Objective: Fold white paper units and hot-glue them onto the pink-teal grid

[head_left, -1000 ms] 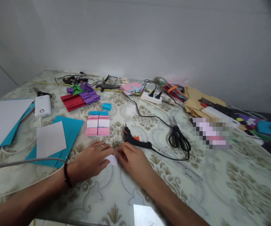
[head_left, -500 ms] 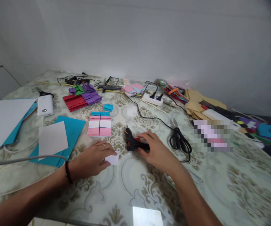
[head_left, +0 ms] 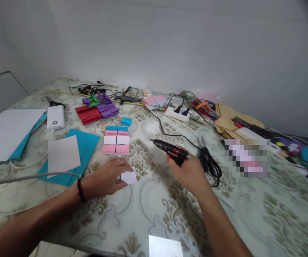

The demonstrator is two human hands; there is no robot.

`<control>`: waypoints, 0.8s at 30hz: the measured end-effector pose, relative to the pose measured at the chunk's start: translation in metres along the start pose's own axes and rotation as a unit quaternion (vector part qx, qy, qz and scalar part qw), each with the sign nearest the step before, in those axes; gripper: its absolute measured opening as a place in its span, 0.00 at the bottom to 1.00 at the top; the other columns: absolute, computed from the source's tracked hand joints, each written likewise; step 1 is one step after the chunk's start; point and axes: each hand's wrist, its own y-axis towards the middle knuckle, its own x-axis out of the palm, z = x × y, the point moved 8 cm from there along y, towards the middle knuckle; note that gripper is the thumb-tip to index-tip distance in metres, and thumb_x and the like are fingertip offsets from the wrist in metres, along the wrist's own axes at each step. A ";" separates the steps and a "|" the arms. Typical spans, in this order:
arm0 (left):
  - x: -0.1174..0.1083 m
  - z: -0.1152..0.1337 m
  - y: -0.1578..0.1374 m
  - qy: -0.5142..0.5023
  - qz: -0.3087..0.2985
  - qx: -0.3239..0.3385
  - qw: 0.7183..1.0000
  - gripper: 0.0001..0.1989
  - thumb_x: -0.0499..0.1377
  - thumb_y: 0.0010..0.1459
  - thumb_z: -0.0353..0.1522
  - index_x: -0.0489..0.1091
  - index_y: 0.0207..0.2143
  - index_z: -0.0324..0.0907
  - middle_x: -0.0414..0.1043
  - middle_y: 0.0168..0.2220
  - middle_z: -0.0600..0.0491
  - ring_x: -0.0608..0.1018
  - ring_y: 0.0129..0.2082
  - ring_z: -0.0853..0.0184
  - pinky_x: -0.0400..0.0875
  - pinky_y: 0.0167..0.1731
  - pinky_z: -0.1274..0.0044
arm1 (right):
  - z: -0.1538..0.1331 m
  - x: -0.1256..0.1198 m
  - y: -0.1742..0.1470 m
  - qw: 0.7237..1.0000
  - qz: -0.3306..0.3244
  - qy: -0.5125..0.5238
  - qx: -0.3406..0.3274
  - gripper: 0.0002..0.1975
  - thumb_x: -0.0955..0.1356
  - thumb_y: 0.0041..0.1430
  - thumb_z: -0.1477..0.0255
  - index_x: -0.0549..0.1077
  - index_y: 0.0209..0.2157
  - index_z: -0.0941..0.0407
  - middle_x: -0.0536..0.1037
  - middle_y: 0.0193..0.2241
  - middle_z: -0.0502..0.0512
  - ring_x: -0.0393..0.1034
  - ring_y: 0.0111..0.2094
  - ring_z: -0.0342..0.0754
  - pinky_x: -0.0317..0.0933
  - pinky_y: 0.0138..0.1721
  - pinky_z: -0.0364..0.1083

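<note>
My right hand (head_left: 187,171) is closed round a black hot glue gun (head_left: 171,150), lifted off the table with its nozzle pointing left. My left hand (head_left: 111,177) has its fingers and thumb on a small white piece of paper (head_left: 129,176) lying on the table. Just beyond that hand are rows of folded pink, white and blue paper (head_left: 115,140), with a dark line down their middle. A small folded blue piece (head_left: 126,121) lies behind them.
Scissors (head_left: 203,150) and a coiled black cable lie right of my right hand. Blue sheets (head_left: 89,142) with a white square (head_left: 64,155) lie left, near a white power bank (head_left: 55,117). Red folded paper (head_left: 88,114) and a power strip (head_left: 177,114) stand farther back.
My right hand has taken hold of the glue gun and raised it from the table, turning its nozzle leftward. My left hand stays on the white paper; the view has shifted slightly.
</note>
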 end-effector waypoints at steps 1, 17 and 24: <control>0.000 -0.002 0.000 -0.006 -0.001 -0.006 1.000 0.22 0.68 0.59 0.27 0.73 0.56 0.41 0.77 0.56 0.45 0.77 0.58 0.55 0.71 0.61 0.64 | -0.003 -0.002 -0.001 1.000 -0.012 0.021 -0.008 0.08 0.67 0.59 0.64 0.73 0.35 0.54 0.78 0.29 0.54 0.72 0.32 0.55 0.65 0.36 0.49; -0.008 0.000 -0.001 -0.021 -0.036 0.007 0.999 0.27 0.63 0.59 0.22 0.70 0.60 0.42 0.74 0.58 0.45 0.76 0.59 0.54 0.74 0.60 0.65 | -0.060 0.040 -0.032 0.931 -0.314 0.165 -0.084 0.09 0.70 0.65 0.67 0.70 0.31 0.54 0.71 0.29 0.49 0.67 0.30 0.47 0.60 0.32 0.44; -0.012 0.007 -0.002 -0.033 -0.027 0.027 0.999 0.28 0.64 0.57 0.24 0.69 0.61 0.42 0.74 0.59 0.44 0.76 0.60 0.55 0.71 0.63 0.64 | -0.058 0.044 -0.032 0.928 -0.325 0.157 -0.094 0.08 0.70 0.65 0.66 0.72 0.32 0.55 0.73 0.31 0.51 0.70 0.32 0.48 0.63 0.35 0.46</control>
